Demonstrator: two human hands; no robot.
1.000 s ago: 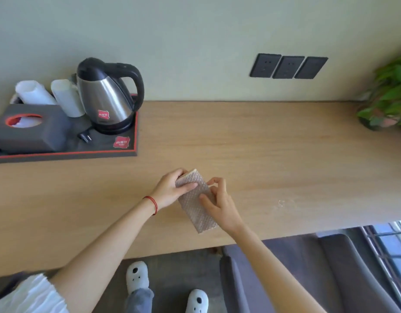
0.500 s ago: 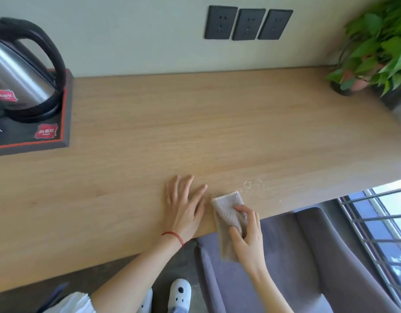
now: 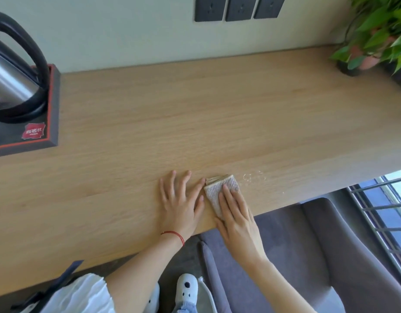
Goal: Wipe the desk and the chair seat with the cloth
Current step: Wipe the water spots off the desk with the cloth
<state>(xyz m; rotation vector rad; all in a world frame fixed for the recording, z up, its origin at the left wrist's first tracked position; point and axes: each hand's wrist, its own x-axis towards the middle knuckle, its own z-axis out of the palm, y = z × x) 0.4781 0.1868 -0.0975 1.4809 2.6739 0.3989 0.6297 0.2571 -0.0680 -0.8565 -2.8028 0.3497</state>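
A folded beige cloth (image 3: pixel 219 188) lies flat on the light wooden desk (image 3: pixel 195 114) near its front edge. My right hand (image 3: pixel 237 220) presses down on the cloth with flat fingers and covers its near half. Just left of it, my left hand (image 3: pixel 179 199) rests palm down on the desk with fingers spread and nothing in it; its fingertip touches the cloth's edge. A small patch of water drops (image 3: pixel 253 177) glistens on the wood just right of the cloth. Below the desk edge stands a grey upholstered chair (image 3: pixel 296 256).
At the left, a black tray with a red rim (image 3: pixel 50 123) carries a steel kettle (image 3: pixel 12 86). A potted green plant (image 3: pixel 375 39) stands at the back right corner. Three dark wall sockets (image 3: pixel 239 6) sit above the desk. A window grille (image 3: pixel 384 218) is at the right.
The cloth has gone from being held between both hands to lying under my right hand, further onto the desk. My left hand let go and lies flat. The view shifted right.
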